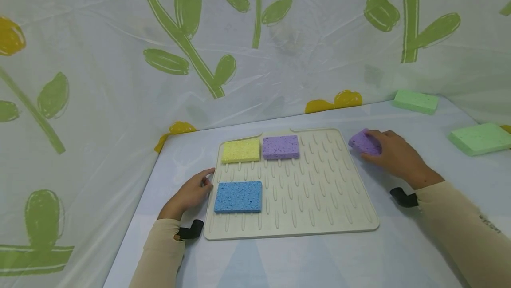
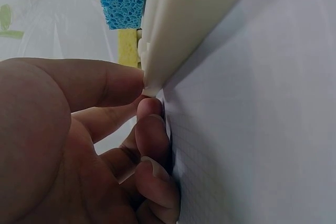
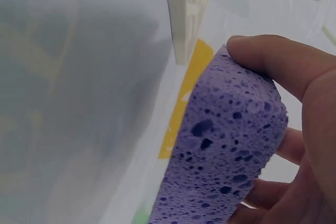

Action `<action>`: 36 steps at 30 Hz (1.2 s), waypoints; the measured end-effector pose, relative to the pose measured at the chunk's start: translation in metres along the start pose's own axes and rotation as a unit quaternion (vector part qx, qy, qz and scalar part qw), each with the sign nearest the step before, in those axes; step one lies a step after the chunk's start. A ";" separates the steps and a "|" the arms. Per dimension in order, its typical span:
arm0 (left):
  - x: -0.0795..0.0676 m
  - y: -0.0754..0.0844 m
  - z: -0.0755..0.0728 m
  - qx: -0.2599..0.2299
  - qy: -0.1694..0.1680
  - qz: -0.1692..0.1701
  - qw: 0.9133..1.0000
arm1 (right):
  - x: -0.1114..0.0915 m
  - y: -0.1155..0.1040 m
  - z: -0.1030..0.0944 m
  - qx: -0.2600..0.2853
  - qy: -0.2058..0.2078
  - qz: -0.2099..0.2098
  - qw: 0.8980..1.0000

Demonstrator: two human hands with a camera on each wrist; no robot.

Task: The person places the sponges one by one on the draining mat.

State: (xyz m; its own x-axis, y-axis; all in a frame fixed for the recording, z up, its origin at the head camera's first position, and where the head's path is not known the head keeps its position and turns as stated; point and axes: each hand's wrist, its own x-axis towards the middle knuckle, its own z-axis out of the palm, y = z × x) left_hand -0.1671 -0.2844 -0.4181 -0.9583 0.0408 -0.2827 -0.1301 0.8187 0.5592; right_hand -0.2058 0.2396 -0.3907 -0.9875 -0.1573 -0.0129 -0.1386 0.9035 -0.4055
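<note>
My right hand (image 1: 393, 157) grips a purple sponge (image 3: 220, 145), thumb on one side and fingers on the other, just right of the cream ridged mat (image 1: 315, 190). On the left, my left hand (image 1: 190, 192) holds the mat's edge; in the left wrist view its thumb (image 2: 113, 83) meets that edge and the other fingers curl close to the tabletop. A yellow sponge (image 1: 241, 151) lies at the mat's back left, with a second purple sponge (image 1: 281, 147) beside it. Nearer the front left is a blue sponge (image 1: 238, 197).
Two light green sponges lie to the right: one green sponge (image 1: 416, 101) near the back edge, another green sponge (image 1: 481, 139) closer to the right side. A white sheet (image 1: 303, 57) with printed plants hangs behind the pale table (image 1: 295, 261).
</note>
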 end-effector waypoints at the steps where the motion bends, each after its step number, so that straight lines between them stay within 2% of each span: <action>1: 0.000 0.000 0.000 -0.001 0.000 0.000 1.000 | 0.000 -0.001 0.001 -0.003 0.000 -0.002 1.000; 9: 0.003 -0.004 0.001 -0.007 -0.003 0.009 1.000 | -0.002 -0.010 0.006 -0.020 0.007 -0.008 1.000; 19: 0.003 -0.005 0.000 0.002 -0.006 0.010 1.000 | -0.003 -0.018 0.009 -0.015 0.035 -0.046 0.998; 29: 0.004 -0.002 -0.002 0.008 -0.004 0.009 1.000 | -0.011 -0.036 0.007 0.012 0.038 -0.064 0.997; 36: 0.003 -0.001 -0.001 0.011 -0.003 0.009 1.000 | -0.019 -0.052 0.011 0.027 0.049 -0.095 0.994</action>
State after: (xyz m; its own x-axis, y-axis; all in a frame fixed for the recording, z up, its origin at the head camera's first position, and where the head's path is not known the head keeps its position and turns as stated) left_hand -0.1696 -0.2858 -0.4187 -0.9588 0.0588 -0.2779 -0.1077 0.8301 0.5472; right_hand -0.1792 0.1913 -0.3799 -0.9467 -0.2814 0.1568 -0.3220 0.8383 -0.4399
